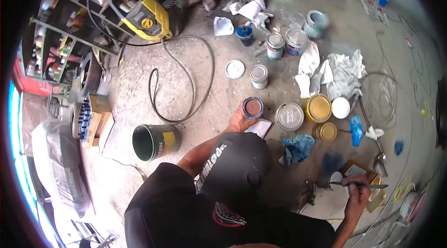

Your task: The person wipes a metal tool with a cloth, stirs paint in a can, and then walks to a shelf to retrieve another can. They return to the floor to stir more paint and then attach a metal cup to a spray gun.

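My left hand (240, 120) is wrapped round the side of a small paint can (253, 107) with reddish-brown contents and a dark blue rim. My right hand (356, 192), at the lower right, grips a thin flat stick (376, 186). The stick's far end overlaps a small white-rimmed cup (335, 180) in this view. Right of the can stand a large lidded tin (289, 116), a gold-topped tin (319, 108) and a smaller gold tin (325, 131). A blue rag (298, 148) lies between my hands. My black cap (237, 159) and shirt fill the lower middle.
A dark bucket (156, 142) stands at left. Behind it, a hose (212, 61) loops from a yellow pressure washer (148, 20). Further out are lidded cans (275, 45), a blue cup (245, 35) and crumpled white cloths (342, 75). Shelves (65, 47) line the left.
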Motion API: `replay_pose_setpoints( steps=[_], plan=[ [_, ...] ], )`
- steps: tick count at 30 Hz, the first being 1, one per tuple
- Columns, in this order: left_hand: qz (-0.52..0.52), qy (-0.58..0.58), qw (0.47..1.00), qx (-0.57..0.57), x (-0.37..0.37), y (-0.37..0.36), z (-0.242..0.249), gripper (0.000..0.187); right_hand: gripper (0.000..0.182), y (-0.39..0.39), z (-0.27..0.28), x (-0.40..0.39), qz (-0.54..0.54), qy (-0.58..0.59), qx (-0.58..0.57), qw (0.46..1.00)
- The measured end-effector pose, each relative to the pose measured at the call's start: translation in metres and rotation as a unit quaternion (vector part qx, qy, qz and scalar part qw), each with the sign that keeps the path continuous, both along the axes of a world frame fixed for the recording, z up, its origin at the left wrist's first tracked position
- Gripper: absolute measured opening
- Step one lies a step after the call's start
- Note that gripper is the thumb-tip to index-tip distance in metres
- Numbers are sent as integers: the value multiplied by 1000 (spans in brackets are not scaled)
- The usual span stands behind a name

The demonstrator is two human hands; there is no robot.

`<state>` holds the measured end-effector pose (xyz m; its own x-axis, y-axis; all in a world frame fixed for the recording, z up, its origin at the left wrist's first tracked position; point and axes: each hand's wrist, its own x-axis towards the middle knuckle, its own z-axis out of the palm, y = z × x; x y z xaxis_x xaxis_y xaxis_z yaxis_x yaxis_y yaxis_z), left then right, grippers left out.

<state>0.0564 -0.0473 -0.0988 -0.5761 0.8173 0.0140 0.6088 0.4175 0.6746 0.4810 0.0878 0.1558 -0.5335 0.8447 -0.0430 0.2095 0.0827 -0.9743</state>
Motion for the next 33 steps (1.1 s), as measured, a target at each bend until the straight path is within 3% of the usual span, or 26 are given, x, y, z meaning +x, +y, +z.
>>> replay_pose_setpoints(
  steps=[4, 7, 11, 12, 13, 14, 15, 16, 17, 18, 22, 23, 24, 25, 26, 27, 29, 31, 32, 33],
  plan=[
    [-39, 1, 999, 0, -5, 3, 13, 68, 17, -4, 1, -14, 7, -9, -36, 999],
    [-69, -72, 994, 44, -14, 0, 17, 49, 13, 1, 3, -12, 50, -51, -20, 997],
    [-83, 14, 996, 11, -33, -4, 29, 54, 10, 17, 22, -6, 39, -26, -75, 996],
    [-63, -59, 995, 49, -26, 2, 76, 56, 12, 23, 34, -9, 24, -8, -104, 994],
    [-78, -5, 996, 40, -33, 4, 93, 57, 13, 30, 47, -11, 12, 7, -137, 991],
    [-90, 48, 994, 27, -41, 6, 111, 57, 21, 43, 49, -7, 43, -23, -70, 996],
    [-99, 98, 990, 12, -45, 6, 131, 58, 23, 51, 57, -10, 15, -36, -91, 995],
    [-45, 31, 998, -21, -38, 17, 175, 59, 26, 56, 68, -15, -11, -49, -113, 992],
    [-55, -15, 998, -11, -38, 23, 210, 63, 28, 62, 76, -20, -33, -65, -134, 988],
    [-55, 7, 998, 2, -42, 25, 225, 64, 44, 69, 75, -11, -44, -94, -176, 979],
    [11, 12, 999, 32, -33, 11, 322, 62, 62, 78, 132, -13, 72, -317, 72, 943],
    [31, -4, 999, 7, -32, -1, 346, 62, 61, 79, 161, -10, 82, -421, -44, 902],
    [50, -19, 998, -16, -29, -21, 366, 63, 64, 79, 143, 31, 125, -406, 32, 904],
    [68, -32, 996, -38, -26, -39, 392, 63, 59, 71, 153, 56, 142, -454, 81, 876],
    [103, -22, 994, -20, -23, -52, 440, 63, 52, 65, 197, 53, 177, -483, -2, 858],
    [124, -155, 980, -10, -24, -68, 492, 67, 55, 61, 204, 79, 195, -551, -46, 810],
    [227, -258, 935, 84, -19, -134, 469, 61, 53, 40, 247, 110, 206, -585, -11, 784],
    [260, -171, 950, 23, -17, -179, 524, 59, 38, 28, 255, 167, 315, -554, 96, 765],
    [274, -146, 950, 5, -19, -201, 537, 58, 30, 19, 264, 171, 289, -609, 48, 737],
    [262, -129, 954, -68, -25, -214, 579, 60, 26, 14, 271, 186, 310, -547, 81, 773]
  ],
)
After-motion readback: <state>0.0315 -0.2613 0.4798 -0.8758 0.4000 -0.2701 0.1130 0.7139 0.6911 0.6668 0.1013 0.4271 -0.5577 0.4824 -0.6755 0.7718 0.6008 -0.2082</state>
